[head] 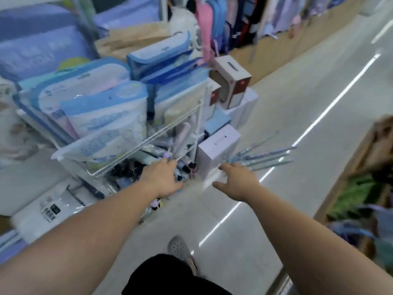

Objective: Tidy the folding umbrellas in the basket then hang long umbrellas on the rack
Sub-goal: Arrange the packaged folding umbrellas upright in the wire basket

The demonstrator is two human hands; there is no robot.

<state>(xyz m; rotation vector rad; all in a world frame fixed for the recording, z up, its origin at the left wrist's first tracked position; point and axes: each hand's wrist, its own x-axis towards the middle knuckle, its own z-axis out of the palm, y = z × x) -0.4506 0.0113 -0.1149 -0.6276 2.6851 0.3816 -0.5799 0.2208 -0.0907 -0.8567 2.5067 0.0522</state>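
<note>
Low beside the floor, the left hand (163, 177) lies over the folding umbrellas (187, 168) in the wire basket (148, 139), its grip hidden, while the right hand (236, 182) reaches forward, fingers spread, holding nothing.

Of the left hand (163, 179) the fingertips are hidden among the folding umbrellas (187, 167). The blue shafts (263, 156) at the right hand (236, 182) are smeared by motion, so no grip can be made out; the print on the packets (110, 116) cannot be read
</note>
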